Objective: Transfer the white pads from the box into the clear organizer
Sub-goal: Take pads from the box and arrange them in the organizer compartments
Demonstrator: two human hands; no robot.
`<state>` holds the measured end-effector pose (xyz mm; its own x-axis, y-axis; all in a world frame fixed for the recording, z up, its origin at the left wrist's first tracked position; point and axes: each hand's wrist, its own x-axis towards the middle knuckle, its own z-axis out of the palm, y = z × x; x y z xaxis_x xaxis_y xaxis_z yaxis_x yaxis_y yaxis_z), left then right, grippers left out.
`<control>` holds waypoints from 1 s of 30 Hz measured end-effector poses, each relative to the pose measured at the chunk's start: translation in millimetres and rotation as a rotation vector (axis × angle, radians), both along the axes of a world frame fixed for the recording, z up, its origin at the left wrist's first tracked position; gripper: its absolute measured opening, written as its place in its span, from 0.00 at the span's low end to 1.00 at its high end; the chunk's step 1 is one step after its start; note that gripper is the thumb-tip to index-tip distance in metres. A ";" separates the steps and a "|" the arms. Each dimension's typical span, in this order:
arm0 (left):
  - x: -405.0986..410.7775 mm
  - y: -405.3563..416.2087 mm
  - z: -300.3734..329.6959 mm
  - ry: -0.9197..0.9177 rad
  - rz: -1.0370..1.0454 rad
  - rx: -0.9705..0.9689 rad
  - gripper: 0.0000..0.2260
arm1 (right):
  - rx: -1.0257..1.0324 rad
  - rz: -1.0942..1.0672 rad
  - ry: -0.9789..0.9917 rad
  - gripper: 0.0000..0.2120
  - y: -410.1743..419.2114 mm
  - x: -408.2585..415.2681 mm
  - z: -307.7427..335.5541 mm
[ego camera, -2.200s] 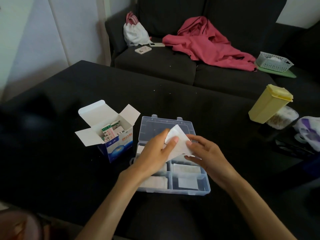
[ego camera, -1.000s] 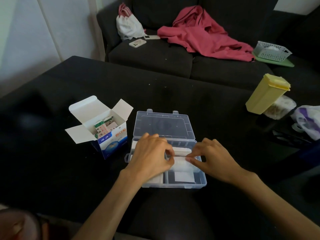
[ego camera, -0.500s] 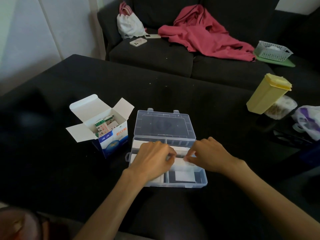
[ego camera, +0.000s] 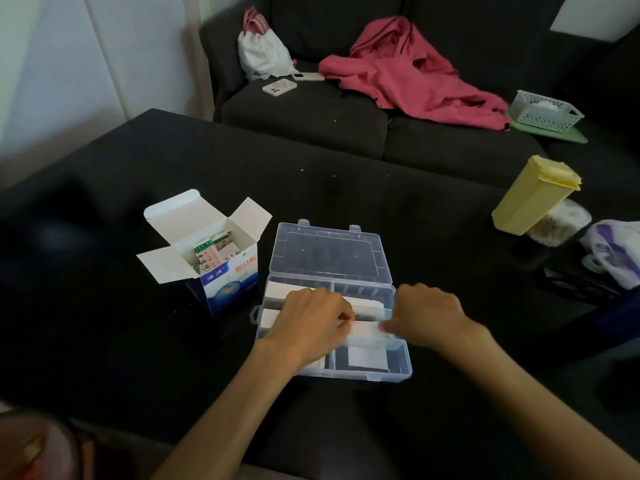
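Left hand (ego camera: 313, 323), fingers curled, pinches left end of folded white pad (ego camera: 367, 329); right hand (ego camera: 427, 315) pinches its right end. Pad held over middle right compartment of clear plastic organizer (ego camera: 403, 370), lid open behind hands. More white pads in compartments under and beside hands. Left of left hand: open white-and-blue cardboard box (ego camera: 221, 268), packets inside. Far right of right hand: yellow lidded plastic container (ego camera: 533, 195). All on black table (ego camera: 104, 341).

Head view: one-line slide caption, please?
Both hands, left hand and right hand, press a white pad into the clear organizer beside the open box.
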<state>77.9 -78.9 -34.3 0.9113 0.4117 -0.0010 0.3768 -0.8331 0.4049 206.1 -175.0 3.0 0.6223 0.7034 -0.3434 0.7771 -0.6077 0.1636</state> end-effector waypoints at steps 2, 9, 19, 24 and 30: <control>-0.4 -0.4 0.3 -0.004 0.004 -0.001 0.13 | -0.025 0.034 -0.038 0.12 3.4 -4.3 -1.8; -1.5 2.0 3.2 -0.007 0.006 -0.044 0.12 | 0.018 -0.130 0.155 0.15 4.9 7.8 -9.5; -2.2 3.3 2.0 -0.044 0.020 -0.090 0.11 | 0.267 -0.020 0.131 0.10 -13.7 10.7 -16.9; -0.4 6.9 -0.3 -0.079 0.083 -0.028 0.11 | 0.364 -0.067 0.151 0.10 -3.7 12.4 -23.9; 1.6 9.8 1.8 -0.128 0.117 -0.040 0.11 | 0.440 -0.067 0.197 0.07 2.8 17.9 -19.1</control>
<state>79.5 -69.0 -32.4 0.8509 0.5169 0.0940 0.4133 -0.7691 0.4875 224.0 -172.2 -16.1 0.6240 0.7691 -0.1381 0.7246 -0.6357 -0.2663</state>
